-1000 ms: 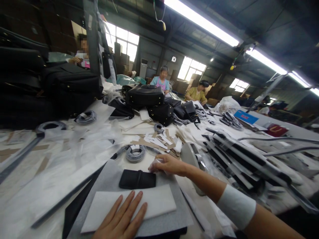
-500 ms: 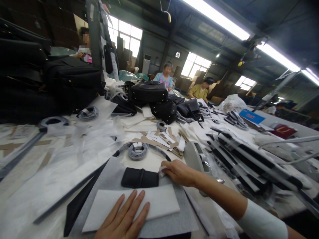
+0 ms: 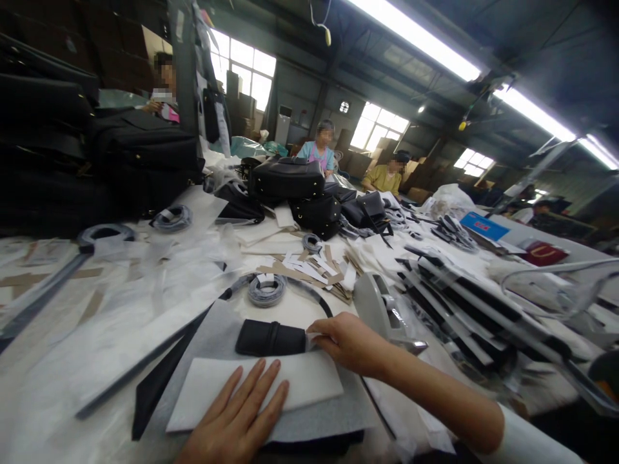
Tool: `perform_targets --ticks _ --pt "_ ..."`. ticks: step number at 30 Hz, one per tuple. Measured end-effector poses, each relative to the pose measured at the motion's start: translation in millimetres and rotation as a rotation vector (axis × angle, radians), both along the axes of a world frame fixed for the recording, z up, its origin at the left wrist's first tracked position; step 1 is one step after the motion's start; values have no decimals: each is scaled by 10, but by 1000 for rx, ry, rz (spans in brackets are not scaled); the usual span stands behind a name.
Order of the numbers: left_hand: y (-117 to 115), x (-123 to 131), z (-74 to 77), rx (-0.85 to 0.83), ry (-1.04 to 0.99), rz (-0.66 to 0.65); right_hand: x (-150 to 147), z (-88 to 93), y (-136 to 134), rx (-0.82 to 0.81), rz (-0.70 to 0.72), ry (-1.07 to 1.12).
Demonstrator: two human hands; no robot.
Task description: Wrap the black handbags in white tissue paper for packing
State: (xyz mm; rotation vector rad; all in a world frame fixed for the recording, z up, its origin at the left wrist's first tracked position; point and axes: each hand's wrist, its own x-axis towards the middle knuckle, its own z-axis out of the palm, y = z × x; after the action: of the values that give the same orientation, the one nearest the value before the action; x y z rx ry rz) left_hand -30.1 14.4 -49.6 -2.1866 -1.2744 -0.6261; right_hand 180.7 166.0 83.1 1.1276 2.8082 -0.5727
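Observation:
My left hand [image 3: 242, 412] lies flat with fingers spread on a white padded sheet [image 3: 309, 380]. Under that sheet is grey tissue-like paper [image 3: 213, 328], with black material [image 3: 155, 393] showing at its edges. A small black folded piece with a band [image 3: 271, 338] rests just beyond the white sheet. At its right end my right hand [image 3: 343, 341] pinches a bit of thin whitish material [image 3: 312, 336]. Behind the black piece sits a coiled grey wrapped strap [image 3: 267, 289], inside a curved dark handle [image 3: 314, 294].
A tape dispenser [image 3: 374, 306] stands right of my right hand. Wrapped black strips [image 3: 464, 309] are piled at the right. Paper and card scraps [image 3: 314, 265] lie beyond the coil, with black bags [image 3: 290, 179] behind. Several people sit or stand farther back.
My right hand has moved slightly toward me, at the right end of the black piece. The white sheet and grey paper are shifted a little. My left hand stays flat on the sheet.

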Motion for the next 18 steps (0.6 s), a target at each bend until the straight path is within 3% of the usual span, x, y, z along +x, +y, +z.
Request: perform_targets --ticks 5,12,15,18 --pt "-37 3 43 -50 0 1 36 -29 -328 -10 -117 208" --pt "-60 -47 102 -136 7 -30 84 -399 -753 203 -216 363" --pt "-106 -119 308 -316 18 -102 93 -580 -868 353 -222 423" --pt "-56 -94 642 -499 16 -180 110 -746 -949 473 -201 481"
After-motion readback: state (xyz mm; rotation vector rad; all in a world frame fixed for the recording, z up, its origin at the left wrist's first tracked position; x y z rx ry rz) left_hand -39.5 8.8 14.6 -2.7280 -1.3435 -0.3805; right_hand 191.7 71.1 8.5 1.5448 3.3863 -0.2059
